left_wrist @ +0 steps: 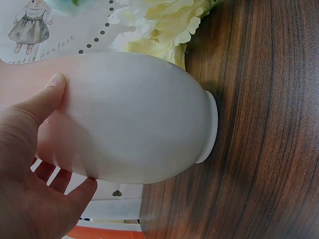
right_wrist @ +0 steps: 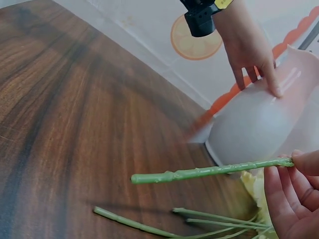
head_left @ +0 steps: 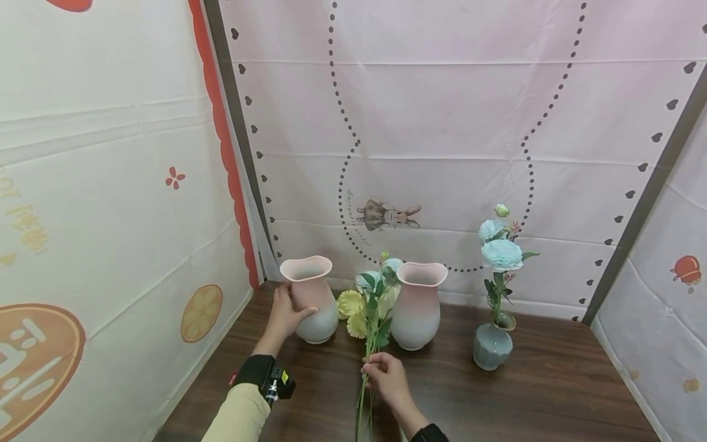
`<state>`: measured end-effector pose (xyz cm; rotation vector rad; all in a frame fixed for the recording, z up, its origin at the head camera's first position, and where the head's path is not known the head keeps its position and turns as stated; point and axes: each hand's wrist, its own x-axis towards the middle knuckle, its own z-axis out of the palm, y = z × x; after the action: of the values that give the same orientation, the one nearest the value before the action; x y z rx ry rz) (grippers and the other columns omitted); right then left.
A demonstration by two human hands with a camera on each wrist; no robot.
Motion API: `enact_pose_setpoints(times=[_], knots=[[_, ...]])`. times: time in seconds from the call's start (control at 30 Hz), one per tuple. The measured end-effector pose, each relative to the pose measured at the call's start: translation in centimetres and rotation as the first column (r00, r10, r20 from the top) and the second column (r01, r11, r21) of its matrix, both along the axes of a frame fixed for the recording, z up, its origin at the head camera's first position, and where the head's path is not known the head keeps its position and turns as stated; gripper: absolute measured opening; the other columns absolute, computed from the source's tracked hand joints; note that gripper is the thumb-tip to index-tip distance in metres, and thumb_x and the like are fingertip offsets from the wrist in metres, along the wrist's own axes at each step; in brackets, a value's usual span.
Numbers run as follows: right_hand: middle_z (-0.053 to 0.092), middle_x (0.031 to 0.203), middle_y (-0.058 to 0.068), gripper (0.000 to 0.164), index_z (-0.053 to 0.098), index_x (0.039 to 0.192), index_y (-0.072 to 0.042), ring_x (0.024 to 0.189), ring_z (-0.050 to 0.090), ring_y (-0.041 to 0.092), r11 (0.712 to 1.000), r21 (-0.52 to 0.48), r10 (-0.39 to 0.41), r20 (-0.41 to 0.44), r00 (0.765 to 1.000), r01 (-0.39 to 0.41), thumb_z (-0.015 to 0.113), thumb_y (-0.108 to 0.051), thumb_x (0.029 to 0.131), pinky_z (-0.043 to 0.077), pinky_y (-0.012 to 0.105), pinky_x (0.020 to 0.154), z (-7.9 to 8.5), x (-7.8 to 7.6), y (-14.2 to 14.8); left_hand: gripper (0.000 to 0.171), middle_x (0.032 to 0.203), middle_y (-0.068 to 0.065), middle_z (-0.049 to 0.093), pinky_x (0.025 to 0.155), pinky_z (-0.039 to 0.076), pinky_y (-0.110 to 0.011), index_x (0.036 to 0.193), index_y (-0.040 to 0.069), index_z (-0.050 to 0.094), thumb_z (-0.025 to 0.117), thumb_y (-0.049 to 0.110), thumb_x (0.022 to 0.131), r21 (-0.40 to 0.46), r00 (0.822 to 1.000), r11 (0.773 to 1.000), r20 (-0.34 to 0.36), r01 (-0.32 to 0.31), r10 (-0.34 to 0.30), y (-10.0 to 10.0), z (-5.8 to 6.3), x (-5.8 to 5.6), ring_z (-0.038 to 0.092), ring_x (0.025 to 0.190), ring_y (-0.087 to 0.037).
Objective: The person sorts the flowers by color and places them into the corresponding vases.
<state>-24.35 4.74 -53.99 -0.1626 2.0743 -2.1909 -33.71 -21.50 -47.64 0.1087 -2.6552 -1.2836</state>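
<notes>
Currently the middle vase (head_left: 417,313), pink above and white below, stands upright on the brown table (head_left: 558,387), its long axis vertical and its mouth facing up. To its left, the left vase (head_left: 317,307) of the same shape also stands upright, and the left hand (head_left: 286,314) grips its side, thumb across the front and the other fingers spread along the left flank. In front of the middle vase and a little left of it, the right hand (head_left: 389,377) pinches a green stem (right_wrist: 209,173), thumb and fingertips drawn narrow. Its long axis runs between the person and the backdrop (head_left: 442,110), the bare lower end pointing back at the person; which bloom it carries cannot be told. Other stems (right_wrist: 132,221) lie below it. Just left of the middle vase are yellow flowers (head_left: 352,305) and pale blue flowers (head_left: 369,281), their heads toward the backdrop. Well right of the middle vase, a small grey-blue vase (head_left: 493,347) holds upright blue flowers (head_left: 502,255).
</notes>
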Motion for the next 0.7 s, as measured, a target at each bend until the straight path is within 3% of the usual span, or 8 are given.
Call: enact_pose_setpoints(times=[0.17,0.33,0.7], knots=[[0.073,0.1,0.025,0.022,0.058,0.105,0.018,0.074,0.067,0.009,0.999,0.049,-0.018,-0.063,0.998,0.021,0.064,0.001,0.092,0.062,0.025,0.06,0.9,0.2,0.2,0.095,0.149,-0.029,0.025,0.122,0.028,-0.058,0.152,-0.002,0.016,0.079,0.023,0.085,-0.005,1.0,1.0,0.001,0.004,-0.004,0.0,0.0,-0.1,0.031,0.143,-0.047],[0.072,0.105,0.026,0.02,0.061,0.105,0.016,0.078,0.068,0.01,0.996,0.085,-0.006,-0.094,0.996,0.014,0.065,0.0,0.092,0.063,0.028,0.062,1.7,0.3,0.5,0.095,0.151,-0.028,0.024,0.123,0.027,-0.058,0.152,-0.001,0.015,0.079,0.023,0.085,-0.002,1.0,1.0,0.005,0.002,-0.002,0.0,-0.1,-0.2,0.03,0.145,-0.046],[0.072,0.099,0.028,0.018,0.063,0.103,0.013,0.075,0.069,0.011,0.993,0.117,0.001,-0.175,0.985,0.019,0.065,-0.001,0.092,0.064,0.033,0.061,3.4,0.6,0.6,0.095,0.149,-0.03,0.026,0.121,0.028,-0.06,0.151,-0.004,0.017,0.079,0.024,0.085,-0.028,1.0,1.0,-0.025,0.011,-0.011,-0.1,-0.2,-0.2,0.032,0.143,-0.048]])
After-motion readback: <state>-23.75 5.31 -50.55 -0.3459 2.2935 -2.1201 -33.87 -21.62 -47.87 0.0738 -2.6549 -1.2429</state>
